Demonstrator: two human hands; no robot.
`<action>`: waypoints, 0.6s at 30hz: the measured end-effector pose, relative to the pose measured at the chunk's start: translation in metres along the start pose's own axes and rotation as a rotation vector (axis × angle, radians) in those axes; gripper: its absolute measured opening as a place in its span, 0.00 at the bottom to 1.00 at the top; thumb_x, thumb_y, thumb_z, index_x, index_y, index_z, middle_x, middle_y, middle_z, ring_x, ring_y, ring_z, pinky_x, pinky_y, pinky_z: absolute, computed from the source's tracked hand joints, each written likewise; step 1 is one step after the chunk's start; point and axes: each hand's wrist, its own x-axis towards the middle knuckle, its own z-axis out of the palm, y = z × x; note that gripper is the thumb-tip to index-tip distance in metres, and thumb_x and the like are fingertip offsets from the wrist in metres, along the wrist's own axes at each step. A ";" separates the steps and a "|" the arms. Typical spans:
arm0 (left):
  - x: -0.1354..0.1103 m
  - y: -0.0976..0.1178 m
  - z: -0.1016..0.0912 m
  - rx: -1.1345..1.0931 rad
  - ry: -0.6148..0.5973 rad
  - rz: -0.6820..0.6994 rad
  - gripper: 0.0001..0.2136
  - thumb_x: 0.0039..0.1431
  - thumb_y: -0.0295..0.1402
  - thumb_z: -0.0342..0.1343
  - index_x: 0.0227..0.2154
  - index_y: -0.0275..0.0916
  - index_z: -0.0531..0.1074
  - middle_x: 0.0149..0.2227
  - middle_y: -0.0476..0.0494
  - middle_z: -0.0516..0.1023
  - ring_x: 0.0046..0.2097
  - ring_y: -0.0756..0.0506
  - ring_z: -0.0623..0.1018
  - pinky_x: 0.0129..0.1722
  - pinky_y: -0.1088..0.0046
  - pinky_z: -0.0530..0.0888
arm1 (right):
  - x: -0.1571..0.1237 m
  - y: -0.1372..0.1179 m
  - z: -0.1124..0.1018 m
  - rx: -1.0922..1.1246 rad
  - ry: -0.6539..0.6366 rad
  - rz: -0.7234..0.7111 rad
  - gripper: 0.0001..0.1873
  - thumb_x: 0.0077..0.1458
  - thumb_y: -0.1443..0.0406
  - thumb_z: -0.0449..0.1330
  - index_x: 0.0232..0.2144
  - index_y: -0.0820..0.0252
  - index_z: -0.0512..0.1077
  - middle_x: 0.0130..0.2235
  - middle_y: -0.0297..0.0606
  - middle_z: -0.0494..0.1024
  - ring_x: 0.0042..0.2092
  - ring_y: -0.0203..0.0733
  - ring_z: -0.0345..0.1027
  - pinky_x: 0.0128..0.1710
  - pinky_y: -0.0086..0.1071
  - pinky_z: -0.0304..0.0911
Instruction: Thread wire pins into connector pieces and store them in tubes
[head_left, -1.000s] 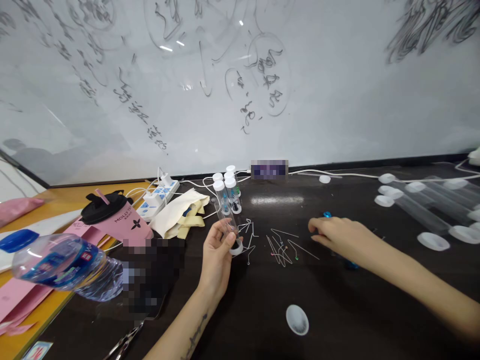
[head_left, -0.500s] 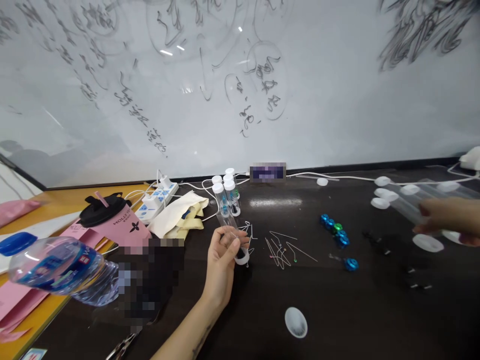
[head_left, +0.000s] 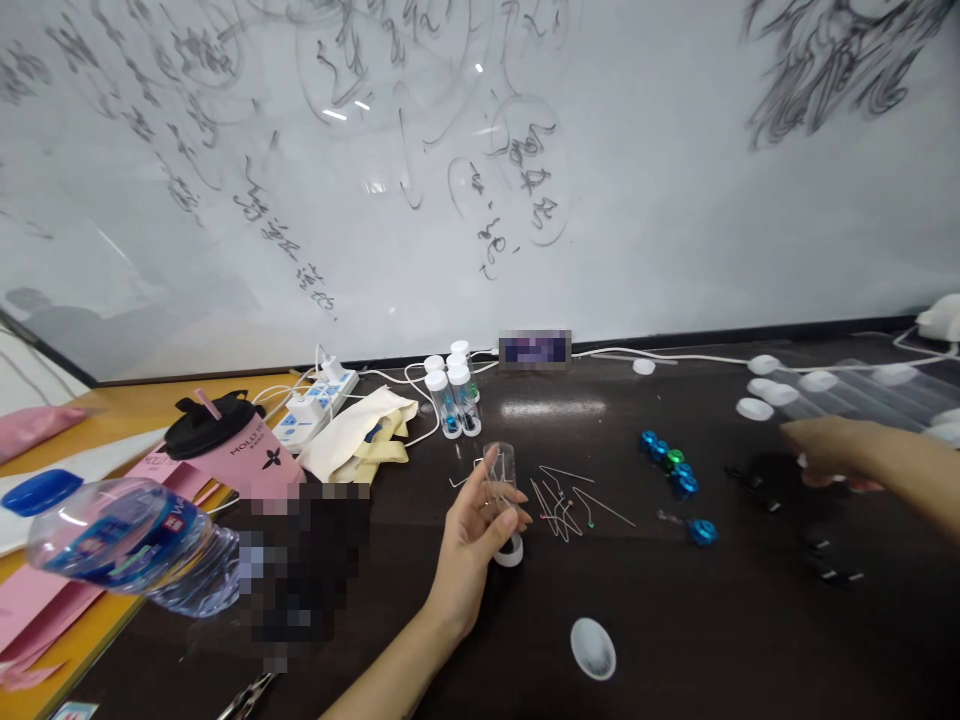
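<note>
One clear tube (head_left: 511, 463) sits in the left grip (head_left: 469, 540), whose thumb and fingers are clamped on it, over the middle of the tabletop (head_left: 540, 620). Its wall is smooth, colourless and see-through, and a white ring (head_left: 509, 553) circles the near end, dark at its centre. Fingers cover much of the tube's middle. Pale bent wires (head_left: 461, 482) show at its far end; whether they lie inside or behind the wall is hard to tell, as is whether the ring touches the surface.

More thin wires (head_left: 559, 505), some with tiny coloured beads, lie just to the right. At the far right, the right grip (head_left: 832, 450) is blurred; a pale speck shows at its fingers, but I cannot tell if they are together or apart. Dark little pieces (head_left: 757, 485) beside it blend into the surface, and that forearm is cut off by the edge.
</note>
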 end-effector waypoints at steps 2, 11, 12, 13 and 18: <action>0.000 -0.001 0.000 0.021 -0.008 -0.003 0.27 0.59 0.34 0.59 0.61 0.49 0.62 0.39 0.45 0.74 0.36 0.48 0.74 0.41 0.70 0.69 | 0.000 -0.005 -0.002 -0.022 -0.204 0.002 0.10 0.64 0.63 0.56 0.41 0.64 0.73 0.42 0.41 0.77 0.35 0.37 0.74 0.34 0.34 0.71; -0.002 -0.009 -0.003 0.183 -0.160 -0.007 0.27 0.58 0.36 0.60 0.61 0.51 0.63 0.38 0.46 0.72 0.36 0.48 0.71 0.41 0.69 0.68 | -0.061 -0.092 -0.041 0.346 -0.599 -0.508 0.19 0.67 0.59 0.45 0.51 0.58 0.71 0.43 0.43 0.76 0.38 0.37 0.73 0.41 0.32 0.64; -0.003 -0.010 -0.002 0.205 -0.171 -0.003 0.27 0.58 0.36 0.60 0.61 0.51 0.63 0.37 0.46 0.72 0.36 0.48 0.71 0.41 0.69 0.67 | -0.076 -0.105 -0.043 0.427 -0.625 -0.599 0.20 0.68 0.58 0.44 0.51 0.56 0.71 0.41 0.42 0.76 0.38 0.38 0.72 0.40 0.33 0.65; -0.003 -0.010 -0.002 0.227 -0.178 0.001 0.27 0.58 0.36 0.60 0.61 0.51 0.63 0.37 0.46 0.72 0.36 0.48 0.71 0.41 0.69 0.67 | -0.090 -0.118 -0.043 0.486 -0.658 -0.680 0.19 0.68 0.57 0.45 0.52 0.54 0.70 0.40 0.40 0.76 0.38 0.39 0.72 0.38 0.33 0.66; -0.005 -0.013 -0.003 0.330 -0.208 0.061 0.27 0.57 0.35 0.61 0.60 0.50 0.64 0.37 0.47 0.71 0.37 0.48 0.69 0.42 0.69 0.67 | -0.144 -0.152 -0.037 0.584 -0.732 -0.788 0.19 0.66 0.57 0.49 0.58 0.42 0.65 0.47 0.36 0.72 0.45 0.42 0.69 0.47 0.39 0.66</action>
